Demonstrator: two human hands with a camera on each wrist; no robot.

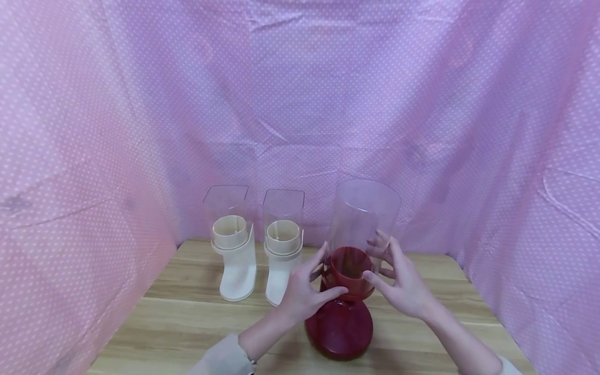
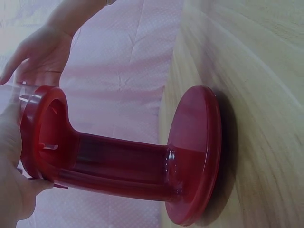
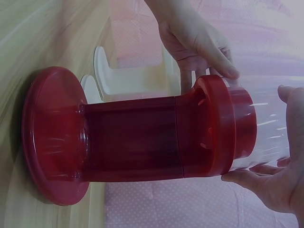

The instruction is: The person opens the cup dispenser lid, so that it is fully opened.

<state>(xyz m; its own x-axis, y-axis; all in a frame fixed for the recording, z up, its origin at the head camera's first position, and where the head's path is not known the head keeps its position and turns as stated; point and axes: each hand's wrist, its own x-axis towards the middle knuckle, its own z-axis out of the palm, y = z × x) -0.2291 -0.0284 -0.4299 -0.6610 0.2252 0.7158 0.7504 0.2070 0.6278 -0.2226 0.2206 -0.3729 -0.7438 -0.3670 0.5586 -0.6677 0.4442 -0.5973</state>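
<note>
A red stand (image 1: 341, 329) with a round base is upright on the table, and a clear cylinder (image 1: 363, 208) rises from its red ring (image 3: 221, 126). The left hand (image 1: 302, 291) holds the ring area from the left, its thumb across the front near the rim. On the right side, the right hand (image 1: 405, 284) has its fingers around the lower part of the clear cylinder (image 3: 270, 123), thumb toward the front. In the left wrist view the stand's underside and column (image 2: 123, 161) show, with both hands at the ring.
Two cream stands (image 1: 238, 276) (image 1: 277, 276) with clear square-topped containers are side by side left of the red one. The wooden table (image 1: 178, 323) has pink dotted cloth (image 1: 300, 104) behind it and at both sides.
</note>
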